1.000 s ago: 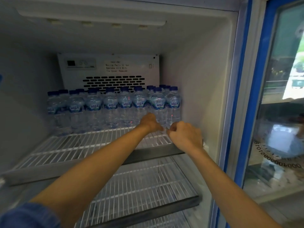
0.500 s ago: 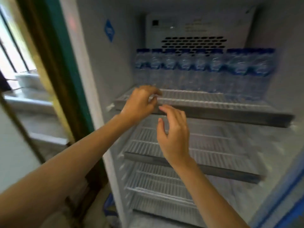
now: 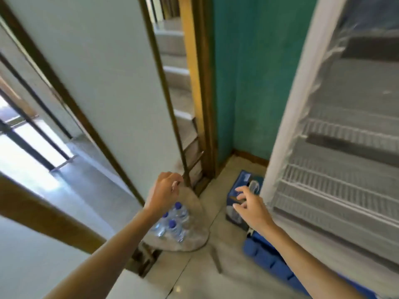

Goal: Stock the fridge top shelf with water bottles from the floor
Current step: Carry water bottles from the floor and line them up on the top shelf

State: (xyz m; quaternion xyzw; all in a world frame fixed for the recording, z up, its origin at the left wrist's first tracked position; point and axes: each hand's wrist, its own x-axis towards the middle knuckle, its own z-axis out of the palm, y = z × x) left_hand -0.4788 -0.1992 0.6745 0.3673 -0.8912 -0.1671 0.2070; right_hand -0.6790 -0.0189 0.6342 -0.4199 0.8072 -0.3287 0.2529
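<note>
Bottles (image 3: 172,223) with blue caps stand clustered on the floor (image 3: 194,272) by a doorway. The left hand (image 3: 164,192) hangs loosely curled above them, holding nothing. The right hand (image 3: 250,205), fingers spread, hovers over a blue box (image 3: 239,190) beside the fridge (image 3: 336,169), whose lower wire shelves show.

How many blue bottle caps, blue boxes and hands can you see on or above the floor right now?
Blue bottle caps: 3 clearly visible in the pack of water bottles; others may be hidden under the wrap or the left hand
Blue boxes: 1
Hands: 2, the left and the right hand
Total: 6
</note>
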